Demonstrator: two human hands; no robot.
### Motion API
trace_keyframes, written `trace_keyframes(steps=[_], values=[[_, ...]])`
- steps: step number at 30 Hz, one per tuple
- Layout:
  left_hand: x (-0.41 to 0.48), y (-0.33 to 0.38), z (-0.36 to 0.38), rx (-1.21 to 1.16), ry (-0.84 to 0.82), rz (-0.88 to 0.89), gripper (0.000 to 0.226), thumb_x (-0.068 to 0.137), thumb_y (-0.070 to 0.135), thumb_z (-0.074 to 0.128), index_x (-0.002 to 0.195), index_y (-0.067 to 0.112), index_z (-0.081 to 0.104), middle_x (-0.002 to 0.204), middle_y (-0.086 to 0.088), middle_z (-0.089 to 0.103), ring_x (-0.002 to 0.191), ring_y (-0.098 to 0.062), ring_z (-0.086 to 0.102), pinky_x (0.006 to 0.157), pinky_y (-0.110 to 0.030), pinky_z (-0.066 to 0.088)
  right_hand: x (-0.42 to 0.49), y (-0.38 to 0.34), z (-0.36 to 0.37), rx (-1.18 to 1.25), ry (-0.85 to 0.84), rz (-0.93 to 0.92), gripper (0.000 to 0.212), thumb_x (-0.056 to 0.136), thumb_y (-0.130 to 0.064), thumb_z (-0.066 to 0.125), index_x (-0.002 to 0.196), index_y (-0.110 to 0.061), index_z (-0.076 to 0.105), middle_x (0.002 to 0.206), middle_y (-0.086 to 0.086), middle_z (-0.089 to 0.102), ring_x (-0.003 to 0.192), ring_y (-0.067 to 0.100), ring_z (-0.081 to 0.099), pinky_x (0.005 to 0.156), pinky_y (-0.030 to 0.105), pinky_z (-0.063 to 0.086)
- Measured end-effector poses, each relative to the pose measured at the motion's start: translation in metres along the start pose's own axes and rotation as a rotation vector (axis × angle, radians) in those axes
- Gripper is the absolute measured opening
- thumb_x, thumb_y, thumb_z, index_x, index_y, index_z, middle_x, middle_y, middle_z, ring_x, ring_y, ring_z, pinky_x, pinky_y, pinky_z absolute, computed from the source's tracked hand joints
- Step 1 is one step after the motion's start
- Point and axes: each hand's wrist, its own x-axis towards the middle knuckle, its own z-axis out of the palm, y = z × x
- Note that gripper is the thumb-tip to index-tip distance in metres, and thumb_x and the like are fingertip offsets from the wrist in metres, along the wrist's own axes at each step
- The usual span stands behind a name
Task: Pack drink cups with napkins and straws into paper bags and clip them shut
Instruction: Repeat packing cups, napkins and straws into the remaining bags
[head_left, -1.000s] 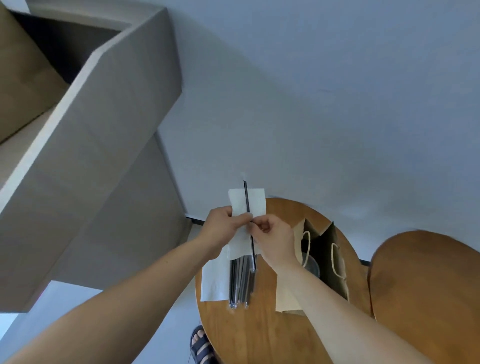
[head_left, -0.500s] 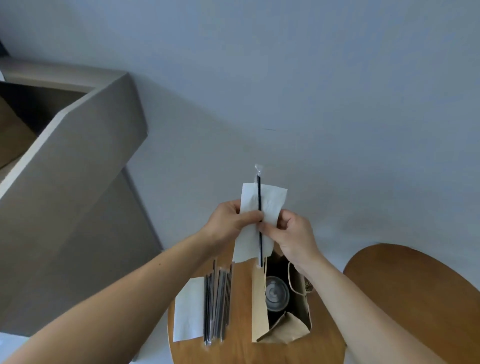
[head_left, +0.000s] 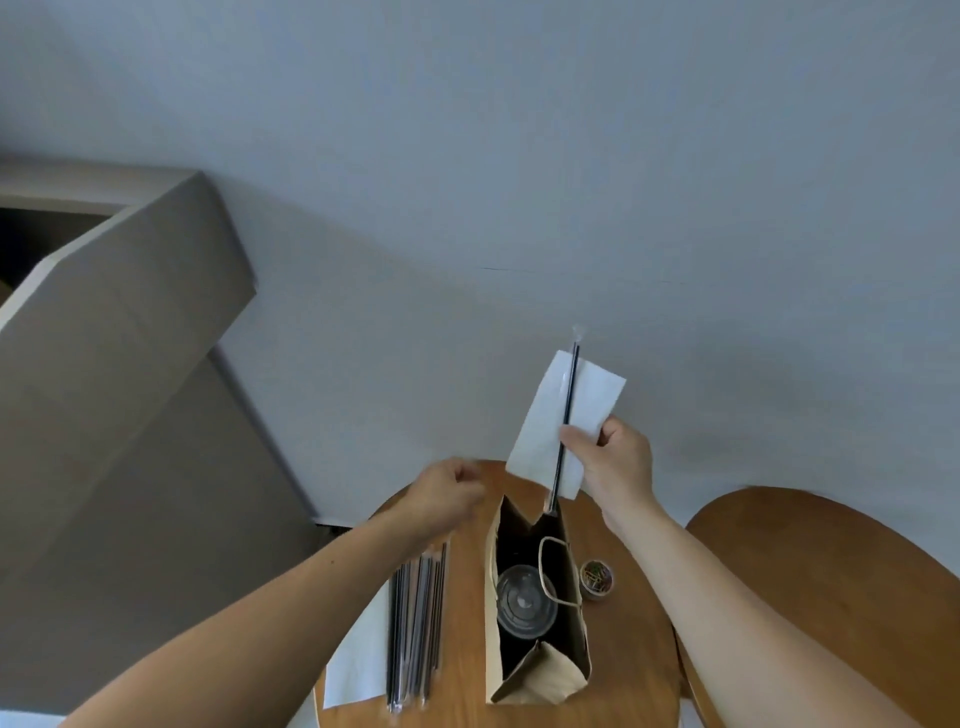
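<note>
Pinching a white napkin (head_left: 545, 426) and black straw (head_left: 569, 395), right hand (head_left: 618, 467) hovers above open paper bag (head_left: 540, 680); blurred left hand (head_left: 444, 499) loosely curled, empty.

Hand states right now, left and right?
Left hand: blurred, fingers curled, cannot tell.
Right hand: grip on white paper napkin and thin black wrapped straw.

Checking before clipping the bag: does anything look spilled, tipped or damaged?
Nothing stands out. The brown paper bag stands open and upright on the round wooden table, the clear-lidded drink cup sits upright inside it, and no spill shows. The right hand holds a white napkin and black straw above.
</note>
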Motion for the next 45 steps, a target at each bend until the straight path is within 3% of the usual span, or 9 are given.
trace_keyframes(steps=[4,7,12,15,23,29,34,40,45], values=[[0.000,-0.062,0.018,0.246,-0.365,-0.171,0.079,0.080,0.022,0.073,0.149,0.017,0.034,0.133,-0.007,0.057,0.101,-0.019,0.064,0.078,-0.027,0.059,0.012,0.013,0.026,0.042,0.111,0.103,0.012,0.087,-0.014,0.068,0.078,-0.011,0.060,0.081,0.001,0.069,0.074,0.017,0.068,0.049,0.023,0.048],[-0.001,-0.082,0.046,0.359,-0.398,-0.230,0.101,0.065,0.056,0.077,0.149,0.020,0.033,0.143,-0.006,0.050,0.121,-0.025,0.056,0.090,-0.029,0.049,0.011,0.031,0.050,-0.041,0.058,0.217,0.004,0.089,-0.009,0.061,0.086,-0.011,0.060,0.090,0.006,0.067,0.082,0.025,0.066,0.062,0.030,0.054],[0.009,-0.094,0.070,0.251,-0.156,-0.270,0.039,0.085,0.054,0.060,0.098,0.018,0.060,0.091,0.000,0.060,0.078,-0.017,0.064,0.085,-0.039,0.058,-0.002,0.052,0.056,-0.203,-0.039,0.449,0.011,0.091,-0.003,0.052,0.090,-0.012,0.058,0.089,0.006,0.062,0.073,0.021,0.058,0.052,0.023,0.041],[0.008,-0.095,0.068,0.191,-0.141,-0.283,0.027,0.094,0.042,0.055,0.089,0.017,0.063,0.085,-0.007,0.068,0.073,-0.020,0.071,0.078,-0.034,0.061,-0.005,0.056,0.042,-0.290,-0.050,0.494,0.012,0.094,-0.003,0.050,0.099,-0.007,0.059,0.095,0.009,0.062,0.076,0.022,0.058,0.056,0.025,0.042],[0.012,-0.090,0.066,0.174,-0.164,-0.263,0.026,0.097,0.035,0.051,0.086,0.015,0.064,0.077,-0.004,0.067,0.074,-0.018,0.069,0.079,-0.032,0.059,-0.052,0.095,0.043,-0.776,-0.290,0.091,0.019,0.100,-0.025,0.051,0.085,-0.027,0.039,0.077,-0.012,0.045,0.065,0.001,0.044,0.051,0.015,0.029],[0.008,-0.097,0.063,0.124,-0.145,-0.269,0.027,0.097,0.030,0.047,0.095,0.011,0.065,0.087,-0.011,0.072,0.086,-0.027,0.072,0.081,-0.038,0.059,-0.065,0.140,0.039,-0.592,-0.379,0.368,0.006,0.097,-0.019,0.054,0.103,-0.020,0.055,0.102,0.002,0.061,0.096,0.020,0.060,0.082,0.035,0.055],[0.008,-0.106,0.066,0.071,-0.137,-0.279,0.026,0.092,0.030,0.048,0.080,0.013,0.063,0.075,-0.009,0.066,0.082,-0.030,0.072,0.079,-0.041,0.059,-0.048,0.157,0.042,-0.557,-0.437,0.475,0.011,0.097,-0.014,0.053,0.095,-0.024,0.058,0.092,-0.004,0.062,0.083,0.011,0.057,0.065,0.026,0.044],[0.005,-0.110,0.066,0.048,-0.129,-0.291,0.025,0.086,0.035,0.048,0.078,0.015,0.062,0.072,-0.005,0.062,0.071,-0.022,0.068,0.075,-0.039,0.060,-0.029,0.188,0.054,-0.779,-0.429,0.448,0.019,0.097,-0.015,0.051,0.110,-0.016,0.064,0.095,0.000,0.062,0.088,0.020,0.056,0.081,0.029,0.042],[0.001,-0.108,0.071,0.099,-0.107,-0.308,0.026,0.091,0.034,0.049,0.088,0.013,0.064,0.083,-0.012,0.068,0.079,-0.027,0.071,0.077,-0.040,0.059,-0.035,0.198,0.058,-0.902,-0.369,0.327,0.016,0.098,-0.024,0.051,0.110,-0.020,0.061,0.103,0.002,0.066,0.093,0.020,0.060,0.076,0.023,0.041]])
